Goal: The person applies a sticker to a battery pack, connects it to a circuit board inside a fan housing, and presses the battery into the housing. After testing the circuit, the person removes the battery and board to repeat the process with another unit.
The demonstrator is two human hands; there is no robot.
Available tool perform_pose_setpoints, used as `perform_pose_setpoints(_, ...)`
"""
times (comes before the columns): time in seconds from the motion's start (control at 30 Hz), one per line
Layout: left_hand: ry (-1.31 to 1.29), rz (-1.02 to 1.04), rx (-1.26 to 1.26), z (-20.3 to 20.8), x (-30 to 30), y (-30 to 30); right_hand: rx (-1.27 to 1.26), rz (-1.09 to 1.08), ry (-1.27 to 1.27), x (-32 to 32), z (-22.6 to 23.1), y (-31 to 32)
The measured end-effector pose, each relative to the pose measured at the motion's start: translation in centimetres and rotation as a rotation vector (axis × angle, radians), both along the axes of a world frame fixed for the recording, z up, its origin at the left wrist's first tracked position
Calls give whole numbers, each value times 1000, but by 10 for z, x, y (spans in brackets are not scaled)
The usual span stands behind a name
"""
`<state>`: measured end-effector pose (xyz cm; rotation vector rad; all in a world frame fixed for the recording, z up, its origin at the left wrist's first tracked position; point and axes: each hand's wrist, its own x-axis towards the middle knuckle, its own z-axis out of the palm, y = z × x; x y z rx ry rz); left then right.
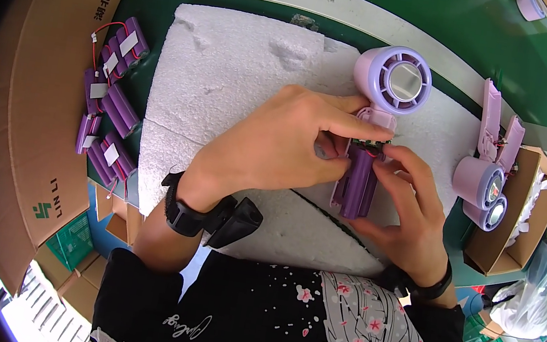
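Note:
A lilac handheld fan (369, 79) lies on the white foam sheet, its round head away from me and its opened handle toward me. A purple battery pack (358, 187) sits in the handle, below a small dark circuit board (368, 144) that my fingers partly cover. My left hand (271, 139) is closed around the upper handle, fingertips at the board. On the other side, my right hand (416, 217) grips the pack, with the thumb near its lower end and the fingertips by the board. Short wires show between board and pack.
Several wired purple battery packs (121, 109) lie to the left, by a large cardboard box (53, 81). Under my work is the foam sheet (229, 86). Opened lilac fans (480, 182) and a small cardboard box (511, 260) stand at right. A person (530, 301) sits farther right.

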<state>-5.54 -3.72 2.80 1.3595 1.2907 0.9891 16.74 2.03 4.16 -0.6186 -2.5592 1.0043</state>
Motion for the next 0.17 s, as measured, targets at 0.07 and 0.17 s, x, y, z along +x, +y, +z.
perform_pose_setpoints(0.07, -12, 0, 1, 0, 0, 0, 27, 23, -29, 0, 1, -1)
perform_pose_setpoints(0.17, -32, -1, -7, -1, 0, 0, 49, 32, -23, -1, 3, -1)
